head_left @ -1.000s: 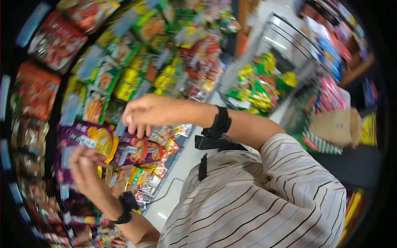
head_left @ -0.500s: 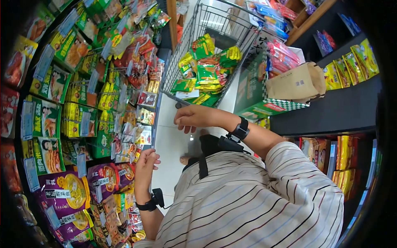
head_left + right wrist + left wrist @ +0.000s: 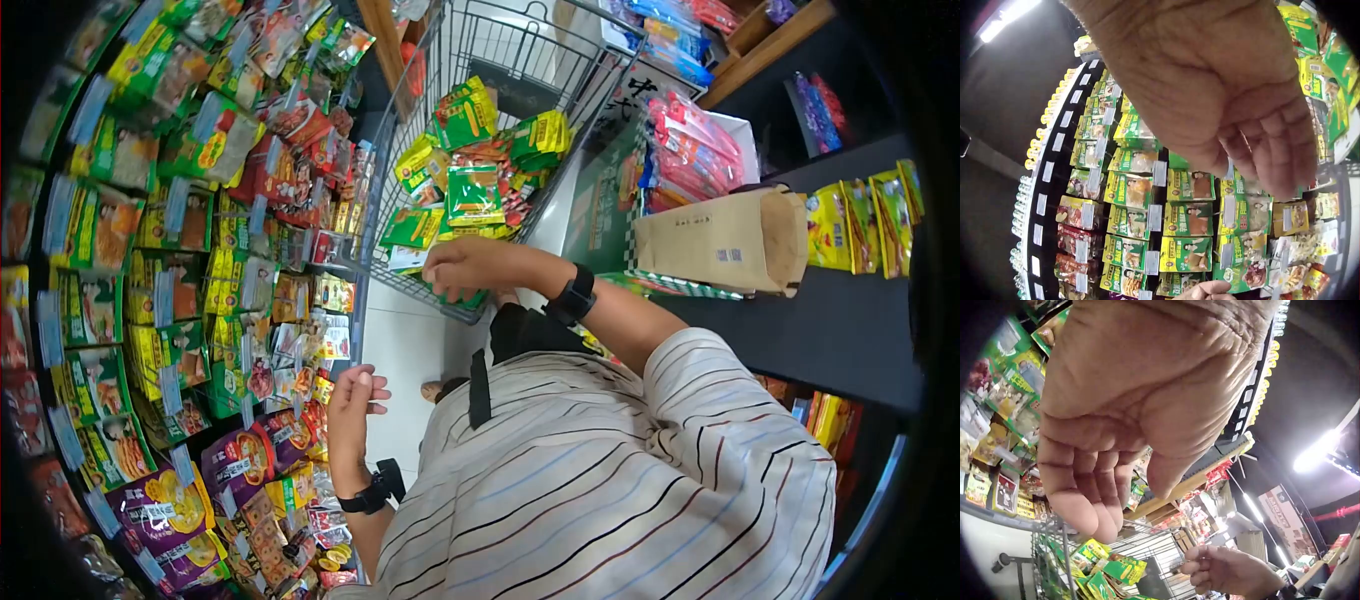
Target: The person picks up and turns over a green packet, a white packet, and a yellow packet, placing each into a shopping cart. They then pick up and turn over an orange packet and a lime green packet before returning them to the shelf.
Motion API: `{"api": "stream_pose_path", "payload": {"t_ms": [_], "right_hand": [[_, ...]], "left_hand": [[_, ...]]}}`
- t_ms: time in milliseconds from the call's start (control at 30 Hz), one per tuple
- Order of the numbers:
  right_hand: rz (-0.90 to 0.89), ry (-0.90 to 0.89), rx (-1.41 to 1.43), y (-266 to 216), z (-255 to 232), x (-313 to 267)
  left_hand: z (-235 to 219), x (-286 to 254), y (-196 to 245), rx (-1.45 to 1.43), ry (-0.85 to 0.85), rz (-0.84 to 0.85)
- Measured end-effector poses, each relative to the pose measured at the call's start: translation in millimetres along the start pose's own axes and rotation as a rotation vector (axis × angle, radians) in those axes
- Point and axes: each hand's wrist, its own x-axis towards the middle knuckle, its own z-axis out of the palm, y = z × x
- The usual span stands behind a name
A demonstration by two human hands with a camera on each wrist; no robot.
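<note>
— Right, what's biggest around your hands?

— On the far side of your left hand (image 3: 355, 398) you've got the shelf wall of hanging snack packets (image 3: 150, 230), green and yellow packs up top, purple packs (image 3: 165, 495) down low, below your wrist. Ahead of your right hand (image 3: 470, 265) sits the wire trolley (image 3: 480, 40), approx half full w/ green packets (image 3: 470, 190) and yellow ones. Right of that hand: a green checked carton (image 3: 610, 200), then a brown paper bag (image 3: 725, 240) on the dark shelf.

— And the hands themselves?

— Your right hand hangs over the trolley's near rim, palm down, fingers loosely curled, nothing in them. Wrist view backs that up: your right-hand fingers (image 3: 1285, 169) droop relaxed, no packet between them. It's just above the green packets at the near end of the trolley; can't tell if it touches the rim.

— Left one?

— Left hand's raised beside the shelf wall, fingers bent loosely inward, thumb close to them. Wrist view shows your left-hand fingers (image 3: 1085, 506) curled w/ an empty palm, holding nothing. Nearest stuff: small red and white packets (image 3: 325, 345) just beside it on the shelf; not touching, as far as the head view shows.

— Smallest bits?

— Black straps at both wrists; the left strap (image 3: 370, 492) sits level w/ the purple packs.
</note>
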Motion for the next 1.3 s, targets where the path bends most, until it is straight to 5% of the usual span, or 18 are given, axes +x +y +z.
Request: {"api": "stream_pose_path", "payload": {"t_ms": [200,467,833,1000,1067,1167,1300], "right_hand": [[0.029,0.102,0.002,35.5,-98.6,15.5],[0.136,0.038,-0.018,67.3,-163.2,52.1],[0.143,0.389,0.35,102.3,-293.5,114.7],[0.467,0.639,0.451,153.3,-340.2,154.8],[0.471,0.612,0.385,212.7,-364.0,175.7],[0.234,0.46,-0.041,369.0,-427.6,238.1],[0.163,0.343,-0.264,408.0,-438.2,261.4]], "left_hand": [[72.0,45.2,33.8,0.008,-0.005,-0.054],[111.1,60.0,47.8,-0.037,0.054,-0.181],[116.8,81.9,63.1,-0.063,0.158,-0.237],[120.0,78.3,51.7,-0.102,0.185,-0.301],[123.3,77.3,54.8,-0.094,0.205,-0.331],[125.6,79.3,56.4,-0.099,0.228,-0.356],[129.2,83.8,53.7,-0.127,0.258,-0.387]]}}
